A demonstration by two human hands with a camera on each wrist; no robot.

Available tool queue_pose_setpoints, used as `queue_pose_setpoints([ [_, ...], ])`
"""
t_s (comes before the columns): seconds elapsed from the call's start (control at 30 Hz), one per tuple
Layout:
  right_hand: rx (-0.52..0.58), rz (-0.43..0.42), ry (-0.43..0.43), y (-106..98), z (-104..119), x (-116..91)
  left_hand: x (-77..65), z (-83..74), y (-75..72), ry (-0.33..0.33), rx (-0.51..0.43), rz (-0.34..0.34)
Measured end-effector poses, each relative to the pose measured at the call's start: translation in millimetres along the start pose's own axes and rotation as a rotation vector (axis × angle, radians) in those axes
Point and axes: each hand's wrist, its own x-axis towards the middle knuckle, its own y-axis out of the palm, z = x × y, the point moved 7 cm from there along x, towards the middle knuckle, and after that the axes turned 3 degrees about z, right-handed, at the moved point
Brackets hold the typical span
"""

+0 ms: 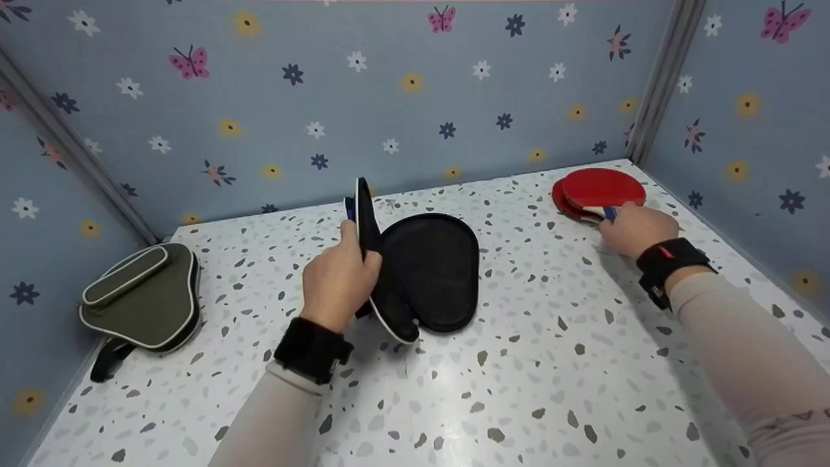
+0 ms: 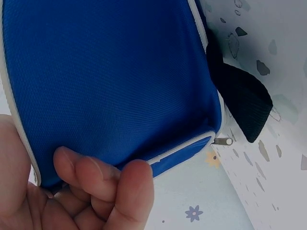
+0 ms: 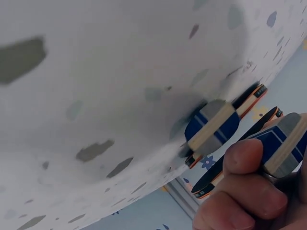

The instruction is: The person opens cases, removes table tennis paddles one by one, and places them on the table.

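Note:
In the head view my left hand [image 1: 337, 275] grips the raised lid [image 1: 369, 227] of a table tennis bat case, thumb on the black inner side. The case's black base [image 1: 438, 272] lies spread on the table just right of it. The left wrist view shows the lid's blue outer fabric [image 2: 105, 86] with white piping and curled fingers [image 2: 136, 187] at its edge. Far right, my right hand [image 1: 642, 230] holds the handle [image 3: 288, 143] of a red table tennis bat [image 1: 609, 187]. Under that bat is a second red bat [image 1: 563, 200], its blue-and-grey handle [image 3: 213, 125] outside my grip.
An olive green bat case [image 1: 146, 301] with white piping and a black strap [image 1: 111, 359] lies at the table's left side. Patterned panels [image 1: 389, 104] stand along the back and both sides of the speckled white table [image 1: 519, 389].

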Motion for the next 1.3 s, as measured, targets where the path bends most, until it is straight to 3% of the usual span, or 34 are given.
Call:
queue_pose_setpoints([
  [0.3, -0.002, -0.003, 0.014, 5, 9, -2, 0.5, -1.7, -0.3, -0.007, -0.006, 0.005],
  [0.77, -0.054, 0.024, 0.102, 8, 17, 2, 1.9, -3.2, -1.6, -0.008, -0.011, 0.002],
  [1.1, -0.099, 0.002, 0.055, 5, 26, -6, 1.3, -5.4, -1.3, 0.016, -0.044, 0.022],
  [1.2, -0.146, -0.037, 0.053, 4, 30, -8, 1.4, -6.2, -0.2, 0.019, -0.055, 0.024],
  [1.3, -0.214, -0.135, 0.023, 0, 41, -11, 0.5, -8.1, 0.3, 0.026, -0.061, 0.017],
])
